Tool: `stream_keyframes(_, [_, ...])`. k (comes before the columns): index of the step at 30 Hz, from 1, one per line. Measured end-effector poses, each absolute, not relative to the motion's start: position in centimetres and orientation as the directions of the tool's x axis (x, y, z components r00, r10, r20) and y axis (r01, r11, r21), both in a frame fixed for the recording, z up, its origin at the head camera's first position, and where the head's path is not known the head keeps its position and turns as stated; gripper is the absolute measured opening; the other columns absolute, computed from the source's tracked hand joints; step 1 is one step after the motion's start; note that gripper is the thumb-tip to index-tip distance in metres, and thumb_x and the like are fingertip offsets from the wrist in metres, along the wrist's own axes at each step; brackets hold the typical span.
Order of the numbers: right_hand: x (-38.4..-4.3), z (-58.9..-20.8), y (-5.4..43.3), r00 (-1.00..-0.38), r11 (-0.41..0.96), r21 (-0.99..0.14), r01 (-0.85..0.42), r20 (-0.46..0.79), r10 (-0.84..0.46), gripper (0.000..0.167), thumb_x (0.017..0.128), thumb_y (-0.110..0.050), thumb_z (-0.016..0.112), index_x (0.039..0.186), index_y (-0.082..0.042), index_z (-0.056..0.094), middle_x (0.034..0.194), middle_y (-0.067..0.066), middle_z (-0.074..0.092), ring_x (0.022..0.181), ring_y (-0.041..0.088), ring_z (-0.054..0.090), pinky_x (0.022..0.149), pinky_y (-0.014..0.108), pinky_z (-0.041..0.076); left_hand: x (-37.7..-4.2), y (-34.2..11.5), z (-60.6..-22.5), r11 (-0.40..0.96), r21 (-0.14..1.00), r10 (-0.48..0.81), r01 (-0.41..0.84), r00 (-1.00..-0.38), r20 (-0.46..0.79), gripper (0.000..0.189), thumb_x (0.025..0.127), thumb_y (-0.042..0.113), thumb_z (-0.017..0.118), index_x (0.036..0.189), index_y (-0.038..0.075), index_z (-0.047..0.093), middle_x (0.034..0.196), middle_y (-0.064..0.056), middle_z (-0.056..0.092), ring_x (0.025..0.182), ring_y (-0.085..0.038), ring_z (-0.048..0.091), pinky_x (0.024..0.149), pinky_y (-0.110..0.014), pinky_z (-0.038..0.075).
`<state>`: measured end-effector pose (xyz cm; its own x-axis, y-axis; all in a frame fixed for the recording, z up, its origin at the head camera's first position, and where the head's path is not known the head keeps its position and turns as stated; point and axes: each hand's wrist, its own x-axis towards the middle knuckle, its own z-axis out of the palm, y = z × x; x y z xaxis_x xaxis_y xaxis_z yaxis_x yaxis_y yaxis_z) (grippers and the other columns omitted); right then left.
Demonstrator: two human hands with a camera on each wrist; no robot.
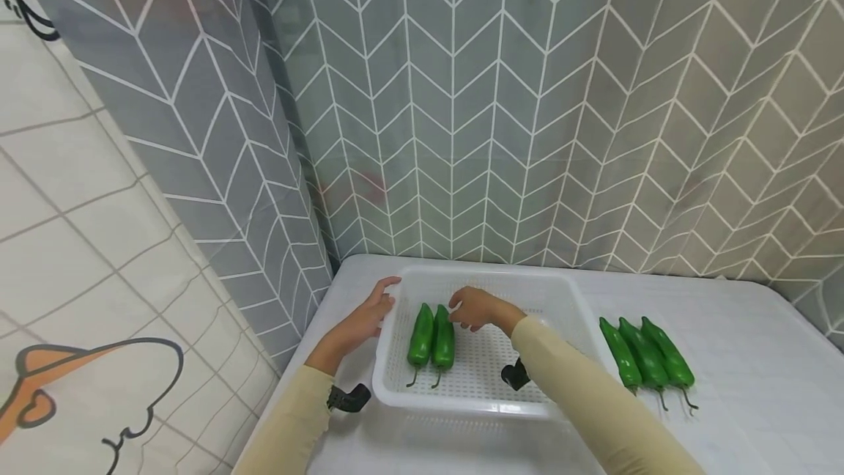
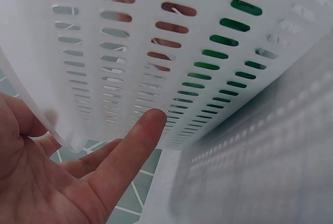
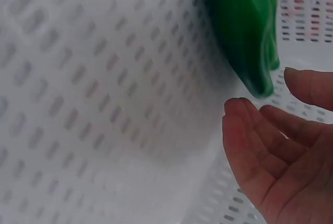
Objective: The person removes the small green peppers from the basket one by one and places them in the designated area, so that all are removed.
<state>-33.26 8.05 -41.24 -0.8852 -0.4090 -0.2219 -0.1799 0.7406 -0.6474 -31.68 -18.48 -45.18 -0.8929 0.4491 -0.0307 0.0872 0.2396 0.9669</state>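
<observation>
Here's the right hand (image 1: 484, 308) over the inside of the white perforated basket (image 1: 475, 407), thumb and bent fingers parted around the tip of the inner green pepper (image 1: 444, 343), a gap showing on the wrist view, so nothing is in its grip. That pepper lies right beside the outer green pepper (image 1: 421, 336), both near the basket's left wall, stems toward the person, tips pointing away.

Over on the left, the left hand (image 1: 363, 321) is at the outside of the basket's left rim, loosely spread, one fingertip up against the slotted wall, or so close that contact is hard to call, and no pepper in it.

Out on the white tabletop (image 1: 738, 328), just right of the basket, three more green peppers (image 1: 645, 358) lie side by side on a slant, stems nearest the person. Pale yellow sleeves (image 1: 580, 394) run down both arms, with a chevron-patterned curtain (image 1: 475, 116) hanging behind it all.
</observation>
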Motion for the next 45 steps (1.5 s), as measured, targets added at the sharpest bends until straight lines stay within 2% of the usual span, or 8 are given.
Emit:
stream_keyframes(7, [-33.2, -42.0, 7.6, -0.874, 0.712, -0.698, -0.077, -0.296, -0.385, 0.036, 0.097, -0.006, 0.062, 0.127, 0.014, 0.058, 0.090, 0.012, 0.068, 0.086, 0.027, 0.071, 0.073, 0.040, 0.061, -31.6, -18.2, -45.0, 0.252, 0.964, 0.442, 0.088, -0.897, -0.034, 0.048, 0.113, 0.031, 0.031, 0.159, 0.027, 0.016, 0.148, -0.021, 0.041, 0.124, -0.034, 0.056, 0.088, -0.049, 0.056])
stream_keyframes(14, [-33.1, -41.8, 7.3, -0.863, 0.655, -0.755, 0.035, -0.353, -0.361, 0.035, 0.098, -0.005, 0.058, 0.127, 0.015, 0.057, 0.092, 0.014, 0.066, 0.087, 0.028, 0.069, 0.075, 0.043, 0.061, -31.5, -18.2, -44.8, 0.261, 0.961, 0.443, 0.095, -0.896, -0.032, 0.049, 0.113, 0.031, 0.030, 0.159, 0.025, 0.015, 0.147, -0.023, 0.041, 0.124, -0.035, 0.056, 0.087, -0.048, 0.056])
stream_keyframes(20, [-33.0, -42.2, 7.0, -0.863, 0.662, -0.749, 0.024, -0.349, -0.365, 0.025, 0.096, -0.003, 0.059, 0.114, 0.012, 0.065, 0.088, 0.014, 0.069, 0.084, 0.026, 0.071, 0.075, 0.043, 0.061, -31.5, -18.1, -45.0, 0.273, 0.958, 0.429, 0.083, -0.902, -0.044, 0.049, 0.113, 0.032, 0.031, 0.159, 0.026, 0.016, 0.147, -0.021, 0.042, 0.122, -0.032, 0.057, 0.087, -0.047, 0.057])
stream_keyframes(23, [-33.0, -42.3, 6.9, -0.868, 0.667, -0.744, 0.021, -0.345, -0.358, 0.023, 0.096, -0.002, 0.059, 0.112, 0.013, 0.066, 0.088, 0.015, 0.069, 0.083, 0.027, 0.071, 0.074, 0.042, 0.061, -31.6, -18.1, -45.0, 0.277, 0.957, 0.428, 0.082, -0.903, -0.047, 0.049, 0.113, 0.033, 0.032, 0.159, 0.026, 0.016, 0.147, -0.021, 0.042, 0.122, -0.033, 0.057, 0.087, -0.047, 0.057])
stream_keyframes(30, [-33.2, -42.6, 6.8, -0.880, 0.685, -0.728, -0.001, -0.325, -0.347, 0.025, 0.095, -0.001, 0.060, 0.113, 0.015, 0.065, 0.092, 0.017, 0.070, 0.082, 0.027, 0.072, 0.071, 0.038, 0.061, -31.5, -18.2, -44.8, 0.272, 0.958, 0.433, 0.096, -0.901, -0.033, 0.049, 0.113, 0.032, 0.031, 0.159, 0.026, 0.016, 0.147, -0.021, 0.042, 0.123, -0.034, 0.057, 0.086, -0.047, 0.057])
stream_keyframes(39, [-33.3, -42.6, 6.3, -0.889, 0.713, -0.701, -0.031, -0.307, -0.341, 0.026, 0.097, 0.001, 0.059, 0.118, 0.015, 0.065, 0.088, 0.015, 0.070, 0.077, 0.026, 0.072, 0.069, 0.036, 0.061, -31.4, -18.2, -44.6, 0.264, 0.959, 0.442, 0.104, -0.897, -0.025, 0.049, 0.113, 0.031, 0.031, 0.159, 0.026, 0.016, 0.146, -0.021, 0.043, 0.124, -0.034, 0.057, 0.087, -0.047, 0.057])
stream_keyframes(45, [-33.3, -42.2, 6.6, -0.890, 0.689, -0.724, 0.000, -0.314, -0.330, 0.029, 0.099, 0.001, 0.058, 0.124, 0.015, 0.061, 0.095, 0.017, 0.069, 0.085, 0.028, 0.071, 0.070, 0.037, 0.061, -31.5, -18.2, -44.8, 0.272, 0.957, 0.445, 0.103, -0.895, -0.030, 0.049, 0.113, 0.032, 0.031, 0.159, 0.026, 0.015, 0.148, -0.022, 0.042, 0.124, -0.035, 0.056, 0.088, -0.048, 0.057])
